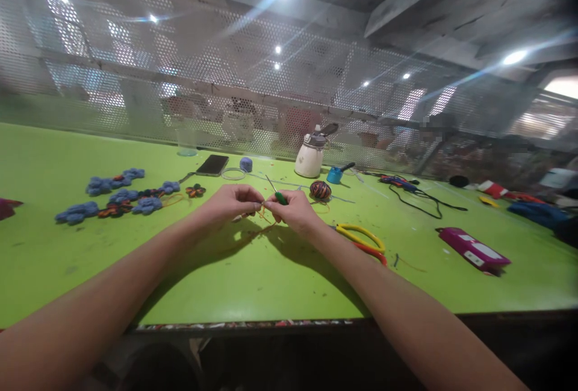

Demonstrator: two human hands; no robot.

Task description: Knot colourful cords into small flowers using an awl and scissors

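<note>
My left hand (235, 201) and my right hand (294, 209) meet fingertip to fingertip above the green table (217, 288). Between them runs thin orange yarn (266, 217), pinched in the left fingers, with a loop hanging below. A crochet hook (280, 198) with a green handle sits in my closed right hand, its metal shaft slanting up and left. Just beyond that hand lies a dark multicoloured yarn ball (320, 190). Left of my hands are blue crocheted flowers (77, 212) and a small orange-and-black flower (195, 190). Any small piece between the fingertips is hidden.
Yellow-and-orange-handled scissors (361, 237) lie beside my right forearm. Farther back stand a white bottle (309, 159) and a blue cup-like container (334, 175). A phone (212, 165) and blue yarn ball (245, 164) are back left; a magenta box (474, 249) is right.
</note>
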